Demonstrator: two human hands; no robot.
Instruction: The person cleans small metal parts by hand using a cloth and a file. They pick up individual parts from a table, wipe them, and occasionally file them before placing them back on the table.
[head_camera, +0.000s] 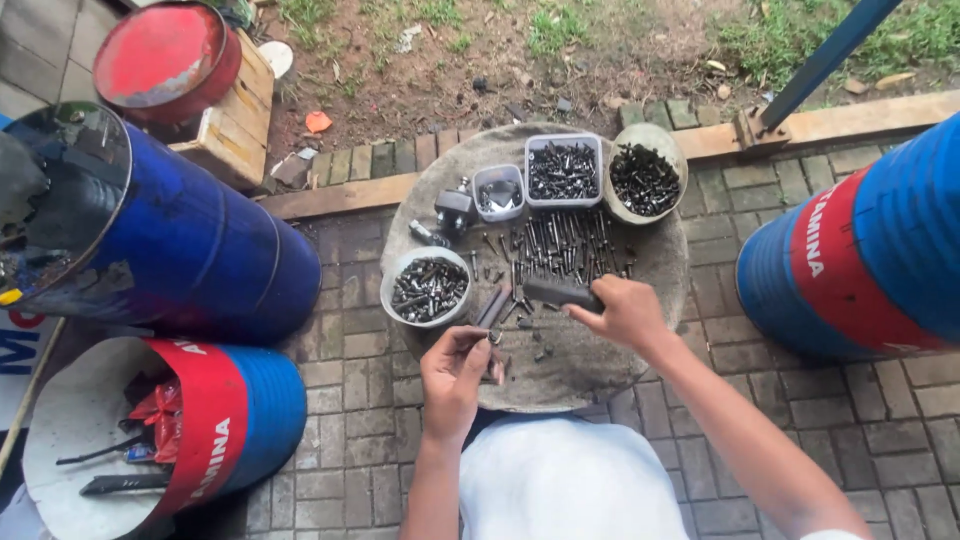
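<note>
Single head view, looking steeply down, close above round work slab (600, 360), paved ground around

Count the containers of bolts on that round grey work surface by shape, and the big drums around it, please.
Round bowls of dark bolts: 2, grey bowl and beige bowl
Rectangular clear plastic tubs: 2, small tub and larger tub
Blue-and-red metal drums: 3, at left, lower left, at right
Total: 7

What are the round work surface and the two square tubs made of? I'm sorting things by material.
The round work surface looks like concrete or stone: matte grey, rough, speckled. The two square tubs seem to be clear plastic, since the dark bolts inside show through their pale walls.
</note>
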